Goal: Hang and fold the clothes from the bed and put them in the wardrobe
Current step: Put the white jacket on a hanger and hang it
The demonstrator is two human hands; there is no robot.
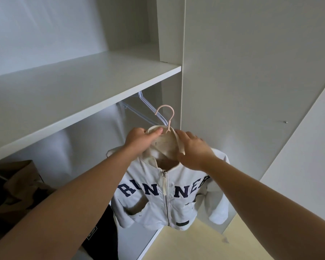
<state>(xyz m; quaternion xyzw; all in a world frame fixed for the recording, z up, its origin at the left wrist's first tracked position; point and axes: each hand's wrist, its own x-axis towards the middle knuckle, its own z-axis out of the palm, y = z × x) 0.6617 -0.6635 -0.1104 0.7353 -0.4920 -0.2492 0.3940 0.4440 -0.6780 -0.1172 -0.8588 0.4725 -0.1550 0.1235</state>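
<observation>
Left hand [139, 138] grips white zip-front jacket [163, 196] lettered "RUNNER".

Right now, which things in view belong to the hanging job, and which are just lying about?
In use: white jacket, its pink hanger, left hand and right hand gripping the collar, wardrobe.
Lying about: spare white hangers inside, brown paper bag, dark garment low left.

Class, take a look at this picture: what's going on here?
A person is holding a white zip-up jacket on a pink hanger in front of an open wardrobe. The left hand grips one side of the collar, and the right hand holds the other. The hanger's hook is free, not yet hung under the shelf, where empty hangers hang.
</observation>
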